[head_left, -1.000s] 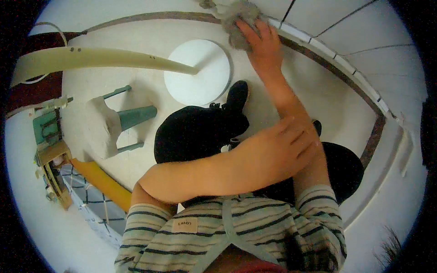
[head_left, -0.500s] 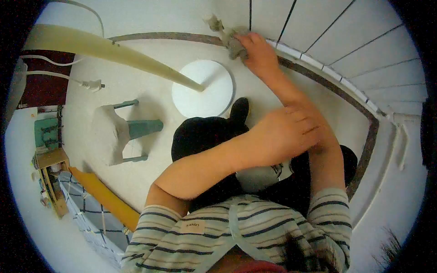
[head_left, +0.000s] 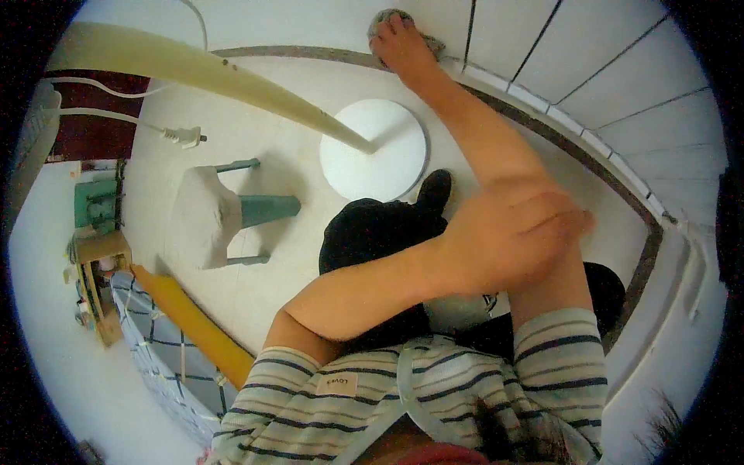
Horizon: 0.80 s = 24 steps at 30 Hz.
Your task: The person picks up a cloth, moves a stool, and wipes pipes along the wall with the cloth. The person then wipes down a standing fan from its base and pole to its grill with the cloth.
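One cloth (head_left: 434, 48) at upper middle of frame, against the wall (head_left: 302, 22) | right hand (head_left: 404, 48) gripping it; even finger pressure should serve best | left hand (head_left: 535, 232) across right forearm (head_left: 496, 139), grip unclear, cannot tell | cloth's wall side hidden; pole (head_left: 186, 74) cut off, upper left

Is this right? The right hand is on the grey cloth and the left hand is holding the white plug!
Not quite. The left hand isn't holding the white plug; the head view shows it lying across the right arm. The right hand is on the grey cloth, just as you said.
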Tool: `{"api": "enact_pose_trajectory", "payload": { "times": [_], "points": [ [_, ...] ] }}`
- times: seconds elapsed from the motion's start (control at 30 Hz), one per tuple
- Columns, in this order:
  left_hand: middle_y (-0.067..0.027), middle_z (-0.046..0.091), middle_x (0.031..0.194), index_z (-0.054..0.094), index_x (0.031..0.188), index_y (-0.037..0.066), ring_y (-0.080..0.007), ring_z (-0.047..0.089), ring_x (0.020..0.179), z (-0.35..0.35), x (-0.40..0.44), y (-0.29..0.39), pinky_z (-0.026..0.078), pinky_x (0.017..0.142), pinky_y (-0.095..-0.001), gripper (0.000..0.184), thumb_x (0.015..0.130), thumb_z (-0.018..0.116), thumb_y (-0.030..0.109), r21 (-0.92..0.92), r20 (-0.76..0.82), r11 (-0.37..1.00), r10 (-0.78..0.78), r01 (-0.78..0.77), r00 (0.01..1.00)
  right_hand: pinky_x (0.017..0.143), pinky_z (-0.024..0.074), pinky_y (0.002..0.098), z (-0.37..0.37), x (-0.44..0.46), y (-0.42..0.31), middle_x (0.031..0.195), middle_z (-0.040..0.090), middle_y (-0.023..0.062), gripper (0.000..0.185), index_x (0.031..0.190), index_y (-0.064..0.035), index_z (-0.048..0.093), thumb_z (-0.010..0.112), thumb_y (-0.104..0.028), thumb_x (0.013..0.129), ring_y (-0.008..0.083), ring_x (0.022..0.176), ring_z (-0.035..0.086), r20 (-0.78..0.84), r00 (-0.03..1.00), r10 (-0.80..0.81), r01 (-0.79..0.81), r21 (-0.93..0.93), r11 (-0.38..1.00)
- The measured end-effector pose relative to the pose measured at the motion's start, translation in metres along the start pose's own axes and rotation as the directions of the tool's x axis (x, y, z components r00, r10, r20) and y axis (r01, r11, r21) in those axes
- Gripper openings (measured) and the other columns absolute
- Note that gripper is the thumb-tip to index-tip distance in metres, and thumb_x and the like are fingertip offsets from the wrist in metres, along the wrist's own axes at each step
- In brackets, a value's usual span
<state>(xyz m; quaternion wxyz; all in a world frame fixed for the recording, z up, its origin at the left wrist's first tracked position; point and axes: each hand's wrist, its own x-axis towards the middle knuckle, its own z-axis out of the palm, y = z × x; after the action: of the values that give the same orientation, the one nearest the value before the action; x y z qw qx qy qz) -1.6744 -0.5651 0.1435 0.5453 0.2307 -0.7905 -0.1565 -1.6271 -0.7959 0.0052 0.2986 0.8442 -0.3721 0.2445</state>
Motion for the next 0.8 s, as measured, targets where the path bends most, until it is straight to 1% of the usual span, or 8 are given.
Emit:
{"api": "enact_pose_trajectory", "payload": {
  "times": [0.3,0.37,0.4,0.5,0.63,0.67,0.77,0.8],
  "points": [
    [-0.0088,0.062,0.086,0.06,0.099,0.007,-0.0275,0.06,0.078,0.002,0.0,0.005,0.05,0.064,-0.0329,0.023,0.076,0.06,0.011,0.113,0.114,0.982,-0.164,0.151,0.98,0.075,0.048,0.0334,-0.008,-0.078,0.003,0.096,0.053,0.0081,0.022,0.093,-0.0046,0.058,0.055,-0.01,0.072,0.0249,0.093,0.052,0.144,0.981,-0.132,0.088,0.279,0.956],
    [-0.0095,0.061,0.084,0.06,0.101,0.007,-0.0275,0.059,0.078,0.004,-0.004,0.003,0.049,0.063,-0.0332,0.024,0.077,0.06,0.01,0.114,0.055,0.985,-0.136,0.129,0.989,0.079,0.0481,0.0362,-0.036,-0.089,0.008,0.098,0.055,0.01,0.031,0.107,-0.0114,0.058,0.051,-0.009,0.077,0.0274,0.098,0.053,0.538,0.843,-0.021,-0.162,0.291,0.943],
    [-0.0095,0.061,0.084,0.06,0.101,0.007,-0.0275,0.059,0.078,0.005,-0.006,0.002,0.049,0.063,-0.0332,0.024,0.077,0.06,0.01,0.115,0.045,0.983,-0.149,0.143,0.988,0.082,0.0465,0.0382,-0.051,-0.101,0.013,0.101,0.055,0.0109,0.036,0.11,-0.0147,0.057,0.051,-0.007,0.076,0.03,0.101,0.052,0.536,0.841,0.071,-0.287,0.331,0.899],
    [-0.0103,0.06,0.086,0.06,0.102,0.008,-0.0268,0.059,0.079,-0.001,-0.001,-0.003,0.049,0.063,-0.0329,0.025,0.077,0.06,0.01,0.141,0.06,0.979,-0.158,0.148,0.986,0.086,0.0429,0.0392,-0.049,-0.142,0.027,0.108,0.053,0.0132,0.045,0.112,-0.009,0.052,0.064,-0.008,0.068,0.0313,0.102,0.051,0.462,0.824,0.328,-0.557,0.554,0.619],
    [-0.0109,0.061,0.091,0.059,0.102,0.007,-0.0285,0.058,0.084,0.003,0.01,-0.007,0.048,0.069,-0.0342,0.024,0.078,0.058,0.011,0.105,0.023,0.973,-0.208,0.205,0.978,0.09,0.0405,0.0339,-0.077,-0.159,0.043,0.112,0.055,0.0128,0.053,0.122,-0.0109,0.047,0.066,-0.013,0.072,0.0273,0.107,0.051,0.738,0.598,0.314,-0.796,0.499,0.343],
    [-0.011,0.061,0.093,0.059,0.102,0.007,-0.0293,0.058,0.085,0.004,0.008,-0.008,0.048,0.071,-0.0346,0.023,0.079,0.058,0.012,0.095,0.01,0.973,-0.213,0.211,0.977,0.09,0.0405,0.0339,-0.097,-0.163,0.042,0.112,0.055,0.0128,0.053,0.122,-0.0109,0.047,0.066,-0.013,0.072,0.0273,0.107,0.051,0.73,0.607,0.315,-0.789,0.507,0.347],
    [-0.0111,0.061,0.097,0.059,0.102,0.007,-0.0295,0.058,0.088,0.002,0.005,-0.009,0.047,0.074,-0.0349,0.023,0.081,0.056,0.013,0.139,-0.019,0.947,-0.29,0.29,0.957,0.096,0.0357,0.0356,-0.133,-0.172,0.045,0.127,0.044,0.014,0.053,0.127,-0.0021,0.039,0.056,-0.006,0.076,0.0249,0.119,0.041,0.589,0.763,0.266,-0.609,0.793,-0.011],
    [-0.0111,0.061,0.097,0.059,0.102,0.007,-0.0295,0.058,0.088,-0.001,0.002,-0.011,0.047,0.074,-0.0349,0.023,0.081,0.056,0.013,0.147,-0.032,0.952,-0.268,0.27,0.963,0.094,0.0373,0.0347,-0.128,-0.174,0.044,0.125,0.046,0.0138,0.054,0.125,-0.0031,0.04,0.059,-0.007,0.075,0.0242,0.116,0.044,0.592,0.758,0.273,-0.533,0.804,-0.263]
  ]
}}
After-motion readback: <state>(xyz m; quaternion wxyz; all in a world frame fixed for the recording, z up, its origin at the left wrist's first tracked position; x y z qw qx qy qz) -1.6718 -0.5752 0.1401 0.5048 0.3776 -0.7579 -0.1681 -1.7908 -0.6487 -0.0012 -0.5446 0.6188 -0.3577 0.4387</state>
